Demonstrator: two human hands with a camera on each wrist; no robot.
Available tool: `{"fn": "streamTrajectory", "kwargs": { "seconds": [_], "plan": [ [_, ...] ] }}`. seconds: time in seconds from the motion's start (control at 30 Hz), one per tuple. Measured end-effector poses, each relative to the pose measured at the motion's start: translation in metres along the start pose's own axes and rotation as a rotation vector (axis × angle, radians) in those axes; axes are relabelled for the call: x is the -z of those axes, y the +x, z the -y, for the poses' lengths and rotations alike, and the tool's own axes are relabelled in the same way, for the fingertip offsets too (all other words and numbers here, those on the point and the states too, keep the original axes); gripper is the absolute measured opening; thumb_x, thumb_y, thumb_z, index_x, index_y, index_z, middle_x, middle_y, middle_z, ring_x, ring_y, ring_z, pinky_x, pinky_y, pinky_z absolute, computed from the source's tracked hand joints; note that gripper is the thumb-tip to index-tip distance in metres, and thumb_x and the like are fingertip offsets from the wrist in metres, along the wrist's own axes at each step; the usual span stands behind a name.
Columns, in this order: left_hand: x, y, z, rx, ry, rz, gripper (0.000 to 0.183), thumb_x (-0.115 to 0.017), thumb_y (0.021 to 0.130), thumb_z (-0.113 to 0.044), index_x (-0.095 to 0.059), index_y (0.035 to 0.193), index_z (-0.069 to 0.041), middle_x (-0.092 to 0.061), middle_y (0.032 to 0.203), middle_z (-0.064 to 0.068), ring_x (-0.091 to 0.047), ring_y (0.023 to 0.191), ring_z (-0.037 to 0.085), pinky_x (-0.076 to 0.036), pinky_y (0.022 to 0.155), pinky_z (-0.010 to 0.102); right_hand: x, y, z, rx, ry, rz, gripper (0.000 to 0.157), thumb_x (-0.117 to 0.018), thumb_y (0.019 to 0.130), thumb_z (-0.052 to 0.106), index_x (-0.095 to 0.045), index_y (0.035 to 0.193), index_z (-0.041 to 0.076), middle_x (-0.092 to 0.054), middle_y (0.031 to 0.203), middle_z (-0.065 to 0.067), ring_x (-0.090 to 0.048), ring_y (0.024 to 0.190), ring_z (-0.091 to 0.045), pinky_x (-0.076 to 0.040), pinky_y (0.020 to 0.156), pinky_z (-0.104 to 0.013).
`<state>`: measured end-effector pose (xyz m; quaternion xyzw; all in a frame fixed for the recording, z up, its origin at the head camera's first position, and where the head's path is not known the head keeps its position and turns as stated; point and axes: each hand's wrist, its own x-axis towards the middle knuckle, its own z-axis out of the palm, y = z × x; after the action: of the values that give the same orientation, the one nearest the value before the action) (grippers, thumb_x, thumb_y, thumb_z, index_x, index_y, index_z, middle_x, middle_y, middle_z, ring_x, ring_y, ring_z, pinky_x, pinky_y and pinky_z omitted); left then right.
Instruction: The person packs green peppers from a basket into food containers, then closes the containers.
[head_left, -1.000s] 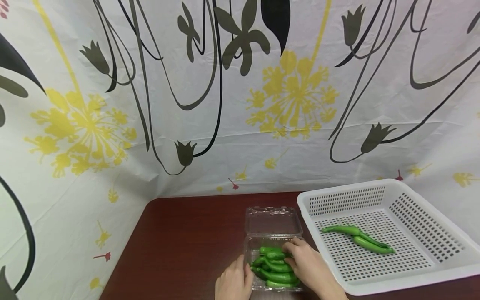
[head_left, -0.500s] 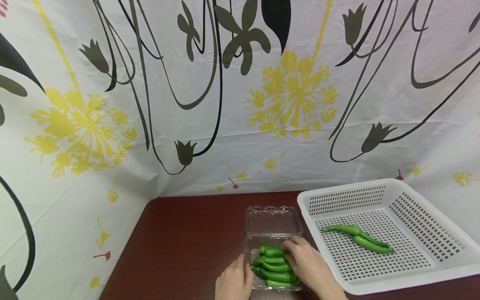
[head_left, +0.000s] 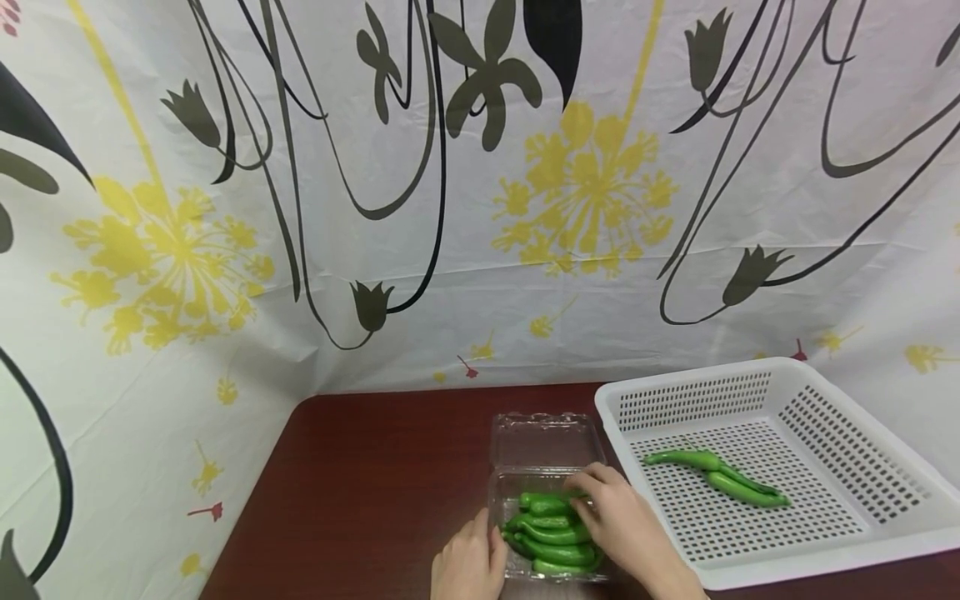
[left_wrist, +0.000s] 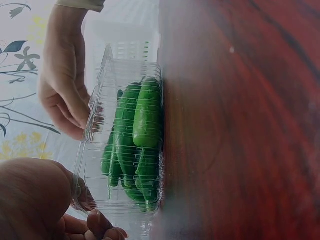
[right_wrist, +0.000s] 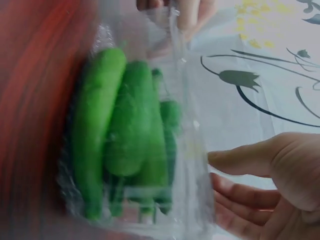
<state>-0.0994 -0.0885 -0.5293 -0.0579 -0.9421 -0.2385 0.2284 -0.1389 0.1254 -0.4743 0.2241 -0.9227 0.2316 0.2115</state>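
A clear plastic clamshell container (head_left: 501,485) lies on the table with its lid (head_left: 546,442) folded back. Several green chili peppers (head_left: 555,533) are stacked crosswise inside. My left hand (head_left: 467,560) pinches the container's left rim, thumb and fingers on either side of the wall in the left wrist view. Above the container's right side is my right hand (head_left: 618,517), its fingertips overlapping the pepper ends from the head. In the right wrist view, the thumb and fingers of the right hand (right_wrist: 270,185) are spread apart at the rim, holding nothing.
A white perforated plastic basket (head_left: 825,567) stands close on the right, with a few green chili peppers (head_left: 750,492) on its floor. The dark red wooden table (head_left: 375,483) extends to the left. A flower-printed white cloth (head_left: 420,367) hangs behind it.
The upper peppers have shifted into tidier rows in the container. My right hand has let go and risen slightly to the right. The left hand has stayed at the left rim.
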Motion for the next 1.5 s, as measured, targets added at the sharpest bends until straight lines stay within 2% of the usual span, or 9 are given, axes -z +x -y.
{"fn": "streamTrajectory", "kwargs": {
  "seconds": [0.2,0.37,0.67,1.1,1.37,1.5],
  "plan": [
    [0.0,0.001,0.0,0.006,-0.006,0.009,0.016,-0.067,0.088,-0.016,-0.069,0.102,-0.008,-0.066,0.076,0.0,-0.067,0.064,0.023,-0.045,0.044,0.036,0.008,0.003,-0.008,0.038,0.007,-0.119,0.03,-0.087,0.071,0.0,-0.074,0.095,0.013,-0.063,0.094,0.006,-0.061,0.085,-0.012,-0.055,0.073,-0.032],
    [0.0,0.001,0.0,0.014,-0.01,0.021,0.015,-0.067,0.088,-0.016,-0.069,0.101,-0.01,-0.064,0.073,-0.002,-0.066,0.062,0.023,-0.043,0.043,0.036,0.014,0.004,-0.013,0.033,0.039,-0.122,0.031,-0.085,0.073,-0.002,-0.073,0.097,0.014,-0.064,0.095,0.007,-0.061,0.086,-0.011,-0.054,0.071,-0.031],
    [0.0,0.001,-0.001,0.008,0.001,0.017,0.017,-0.067,0.088,-0.017,-0.07,0.103,-0.008,-0.064,0.073,-0.001,-0.066,0.062,0.022,-0.045,0.043,0.037,0.018,0.004,-0.019,-0.006,0.038,-0.087,0.028,-0.082,0.079,0.001,-0.073,0.102,0.014,-0.063,0.1,0.006,-0.06,0.092,-0.013,-0.054,0.074,-0.035],
    [0.002,0.002,0.0,0.03,0.003,0.044,0.022,-0.066,0.089,-0.017,-0.071,0.107,-0.004,-0.066,0.076,0.0,-0.067,0.062,0.023,-0.046,0.044,0.037,0.023,0.005,-0.029,0.075,0.025,-0.206,0.037,-0.083,0.075,-0.004,-0.071,0.105,0.012,-0.062,0.107,-0.004,-0.061,0.102,-0.025,-0.054,0.08,-0.046],
    [-0.001,0.0,0.001,0.011,-0.006,0.018,0.022,-0.067,0.089,-0.017,-0.071,0.107,-0.005,-0.065,0.075,-0.001,-0.067,0.061,0.024,-0.045,0.044,0.037,0.028,0.005,-0.039,0.07,0.026,-0.259,0.036,-0.084,0.073,-0.004,-0.071,0.105,0.006,-0.063,0.106,-0.008,-0.062,0.099,-0.026,-0.048,0.084,-0.04],
    [-0.002,0.0,0.001,0.006,-0.006,0.013,0.018,-0.067,0.088,-0.017,-0.07,0.104,-0.008,-0.063,0.073,-0.003,-0.066,0.06,0.023,-0.044,0.043,0.037,0.032,0.003,-0.045,0.045,0.023,-0.261,0.037,-0.083,0.074,-0.002,-0.07,0.108,0.005,-0.063,0.108,-0.009,-0.062,0.1,-0.028,-0.05,0.083,-0.043]
  ]
}}
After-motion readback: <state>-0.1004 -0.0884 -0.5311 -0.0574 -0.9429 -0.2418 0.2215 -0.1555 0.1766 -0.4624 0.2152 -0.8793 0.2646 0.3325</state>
